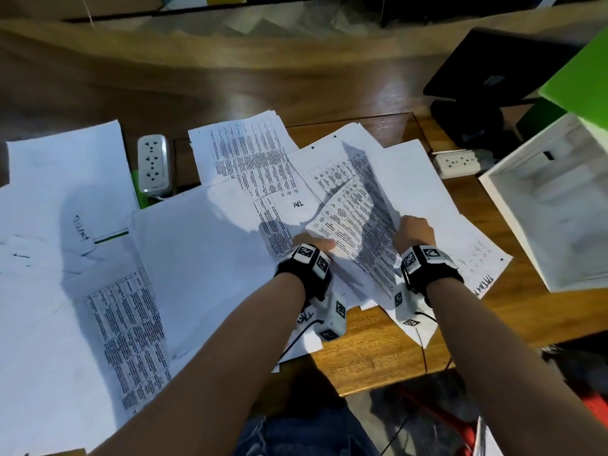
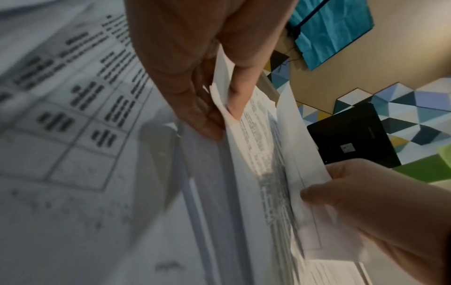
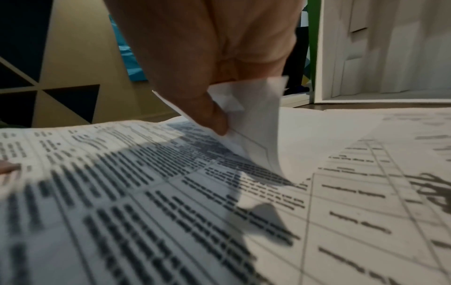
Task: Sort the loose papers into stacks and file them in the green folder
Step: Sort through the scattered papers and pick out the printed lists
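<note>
Both hands hold one printed sheet [image 1: 353, 225] at centre right of the head view: thin white paper, gridded table with dense black text, bowed upward between them. Left hand [image 1: 311, 242] pinches its left edge, thumb and fingers curled over the paper; the left wrist view shows several sheet edges fanned between those fingers [image 2: 195, 108]. Right hand [image 1: 415, 229] pinches the right corner, which is crumpled and folded under the thumb [image 3: 214, 115]. Loose papers [image 1: 197, 245] lie flat and overlapping across the left and centre of the frame, some blank, some printed, a few with handwritten marks. The wooden worktop [image 1: 371, 353] is glossy brown, bare at lower centre. A green folder flap [image 1: 582, 83] stands open at upper right above a white rectangular box [image 1: 513, 225] with moulded inner recesses; contents cannot be made out. A white power strip [image 1: 153, 164] sits between paper piles at upper left, and a second white power strip [image 1: 455, 162] lies by the box.
</note>
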Available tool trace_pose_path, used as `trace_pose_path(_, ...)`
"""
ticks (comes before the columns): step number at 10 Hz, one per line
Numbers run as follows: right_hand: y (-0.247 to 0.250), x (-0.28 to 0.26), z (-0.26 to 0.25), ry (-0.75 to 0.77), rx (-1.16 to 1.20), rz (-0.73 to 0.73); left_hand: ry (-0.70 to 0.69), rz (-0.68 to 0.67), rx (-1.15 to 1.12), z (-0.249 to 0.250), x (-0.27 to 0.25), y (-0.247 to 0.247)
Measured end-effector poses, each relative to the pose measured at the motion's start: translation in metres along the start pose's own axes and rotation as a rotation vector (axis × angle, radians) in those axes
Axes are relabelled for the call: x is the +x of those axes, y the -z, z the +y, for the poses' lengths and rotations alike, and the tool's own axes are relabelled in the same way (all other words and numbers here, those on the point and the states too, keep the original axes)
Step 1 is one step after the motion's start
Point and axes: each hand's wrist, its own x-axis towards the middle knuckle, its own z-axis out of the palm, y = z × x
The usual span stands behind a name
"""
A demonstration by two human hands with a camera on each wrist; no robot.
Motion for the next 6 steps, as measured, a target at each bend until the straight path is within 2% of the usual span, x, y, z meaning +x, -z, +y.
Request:
trace_pose_path(1,-0.001,-0.003,-0.004,0.031,0.001,-0.013,-0.045,0.031,-0.033,0.004,-0.005,-0.002)
trace_pose_path(3,-0.003,-0.008,-0.019,0.099,0.014,-0.033,-0.099,0.182,0.221,0.009,-0.015,-0.005)
trace_pose_path(5,-0.005,-0.014,-0.015,0.112,0.017,0.009,-0.069,0.146,0.288,0.001,-0.014,-0.028)
trace_pose_path(6,-0.004,-0.015,-0.011,0.132,-0.001,0.008,-0.044,0.232,0.418,0.001,-0.017,-0.037)
